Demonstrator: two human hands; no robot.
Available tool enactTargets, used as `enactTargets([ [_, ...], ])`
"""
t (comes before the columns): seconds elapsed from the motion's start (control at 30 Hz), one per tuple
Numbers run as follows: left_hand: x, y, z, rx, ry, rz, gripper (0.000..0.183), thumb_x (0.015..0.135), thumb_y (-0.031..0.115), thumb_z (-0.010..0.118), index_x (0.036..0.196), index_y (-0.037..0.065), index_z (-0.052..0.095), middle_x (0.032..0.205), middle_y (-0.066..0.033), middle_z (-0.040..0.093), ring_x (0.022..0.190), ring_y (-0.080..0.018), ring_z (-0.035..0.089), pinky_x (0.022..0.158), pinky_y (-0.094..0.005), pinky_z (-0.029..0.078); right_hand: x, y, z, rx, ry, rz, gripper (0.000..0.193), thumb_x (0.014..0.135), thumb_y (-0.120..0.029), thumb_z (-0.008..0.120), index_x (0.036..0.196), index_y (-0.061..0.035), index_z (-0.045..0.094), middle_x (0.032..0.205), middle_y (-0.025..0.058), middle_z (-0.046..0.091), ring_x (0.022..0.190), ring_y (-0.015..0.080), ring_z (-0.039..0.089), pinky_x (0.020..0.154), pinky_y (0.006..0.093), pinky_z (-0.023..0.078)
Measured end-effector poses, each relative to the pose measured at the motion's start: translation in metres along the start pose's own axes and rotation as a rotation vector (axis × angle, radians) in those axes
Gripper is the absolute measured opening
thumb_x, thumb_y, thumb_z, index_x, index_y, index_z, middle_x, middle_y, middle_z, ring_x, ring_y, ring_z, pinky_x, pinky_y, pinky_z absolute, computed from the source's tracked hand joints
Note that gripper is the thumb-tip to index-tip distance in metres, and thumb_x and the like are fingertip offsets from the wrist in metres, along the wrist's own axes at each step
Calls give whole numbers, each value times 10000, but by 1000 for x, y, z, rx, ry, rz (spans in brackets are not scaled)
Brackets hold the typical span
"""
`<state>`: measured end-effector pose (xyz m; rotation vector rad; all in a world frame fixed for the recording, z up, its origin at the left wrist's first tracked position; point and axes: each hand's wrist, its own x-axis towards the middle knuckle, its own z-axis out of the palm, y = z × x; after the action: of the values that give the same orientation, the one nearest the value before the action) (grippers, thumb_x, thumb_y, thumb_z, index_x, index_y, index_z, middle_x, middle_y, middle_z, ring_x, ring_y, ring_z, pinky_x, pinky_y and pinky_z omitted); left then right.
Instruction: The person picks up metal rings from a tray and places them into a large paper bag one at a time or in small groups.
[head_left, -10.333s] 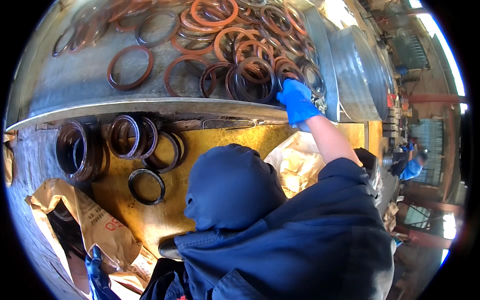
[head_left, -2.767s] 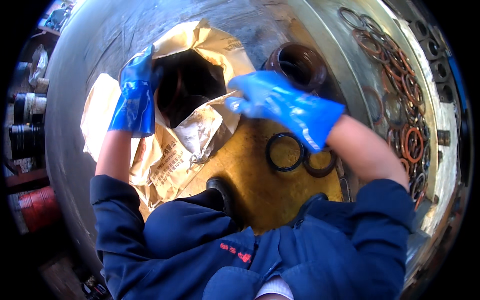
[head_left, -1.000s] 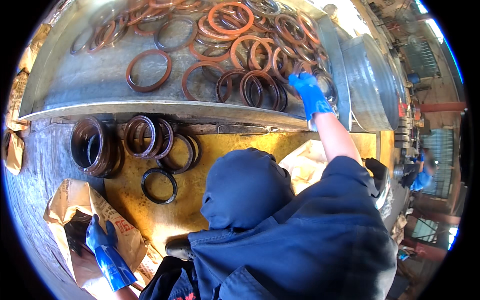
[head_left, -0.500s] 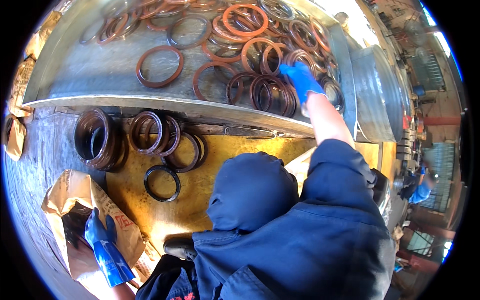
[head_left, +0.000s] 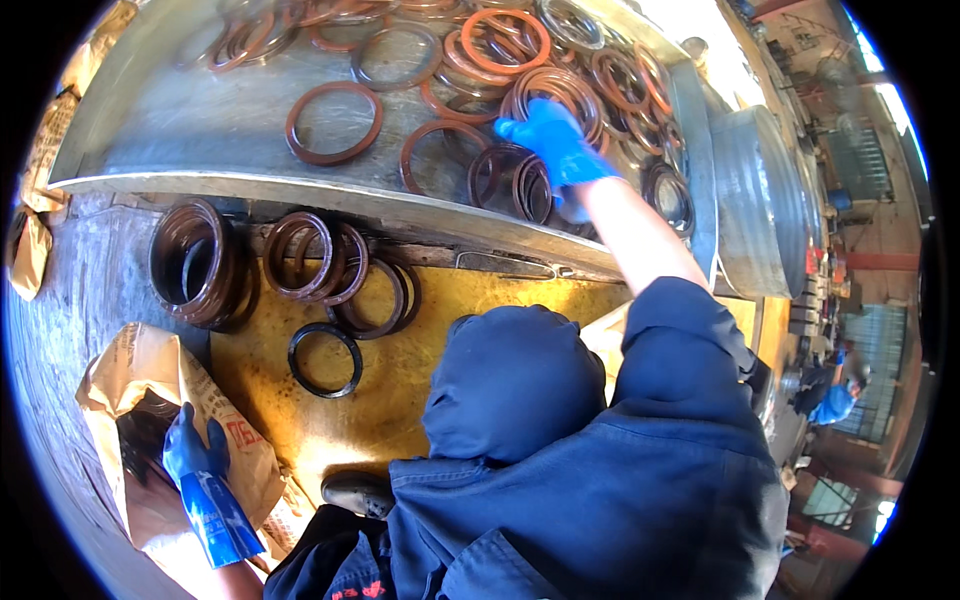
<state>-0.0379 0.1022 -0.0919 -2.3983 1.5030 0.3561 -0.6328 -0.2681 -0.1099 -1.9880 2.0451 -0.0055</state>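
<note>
My right hand (head_left: 552, 145), in a blue glove, reaches into a shallow metal tray (head_left: 250, 187). It is closed on a bunch of brown seal rings (head_left: 522, 97), its fingers partly hidden. Loose orange-brown rings lie around it, among them a brown ring (head_left: 292, 139) off to the left. At lower left, my left hand (head_left: 195, 455), also gloved in blue, grips the rim of an open brown paper bag (head_left: 255, 470). Dark rings (head_left: 140, 440) show inside the bag's mouth.
Below the tray, a thick stack of brown rings (head_left: 165, 265), a smaller group (head_left: 270, 262) and a single black ring (head_left: 355, 370) rest on a yellow board (head_left: 250, 385). A metal drum (head_left: 755, 200) stands at right. Another person (head_left: 832, 402) is far off at right.
My right hand has moved left within the tray, and the brown rings at its fingers have shifted left with it. My left hand has stayed at the bag's rim.
</note>
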Motion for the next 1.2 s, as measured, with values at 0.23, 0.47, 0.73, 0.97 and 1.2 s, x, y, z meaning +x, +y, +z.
enactTargets([
  [0.23, -2, 2, -6, -23, -12, -41, 552, 936, 312, 708, 1423, 67, 623, 1368, -213, 676, 1271, -368, 644, 1107, -449, 497, -9, -31, 11, -566, -80, -168, 394, 930, -350, 682, 1194, -73, 775, 1268, 182, 727, 1192, 340, 690, 978, 421, 565],
  [0.47, -1, 5, -5, -127, 63, 12, 540, 938, 305, 721, 1406, 52, 631, 1365, -218, 674, 1267, -375, 644, 1118, -445, 493, -3, 51, -33, 1019, 102, -58, 414, 895, -222, 737, 1237, 11, 721, 1175, 187, 750, 1113, 312, 716, 991, 450, 554],
  [0.73, -21, -12, -8, -298, 218, 54, 476, 921, 264, 724, 1351, 68, 668, 1330, -232, 680, 1223, -409, 654, 1074, -459, 513, -59, -88, -113, 1619, -464, -301, 507, 963, -250, 715, 1377, 28, 625, 1199, 171, 741, 1102, 313, 719, 998, 465, 575],
  [0.97, -46, -40, -24, -568, 535, 62, 463, 923, 210, 763, 1336, 16, 681, 1256, -201, 738, 1182, -353, 711, 1031, -406, 548, -131, -250, -72, 1401, -937, -343, 648, 985, -310, 723, 1489, 38, 511, 1231, 158, 728, 1089, 313, 727, 1005, 494, 594],
  [1.2, -127, -104, -25, -717, 659, -590, 490, 974, 306, 755, 1399, 76, 672, 1339, -140, 723, 1239, -313, 688, 1090, -413, 523, -203, -396, -8, 800, -1359, -440, 587, 873, -211, 855, 1338, 68, 631, 1140, 183, 755, 1079, 267, 731, 973, 408, 586],
])
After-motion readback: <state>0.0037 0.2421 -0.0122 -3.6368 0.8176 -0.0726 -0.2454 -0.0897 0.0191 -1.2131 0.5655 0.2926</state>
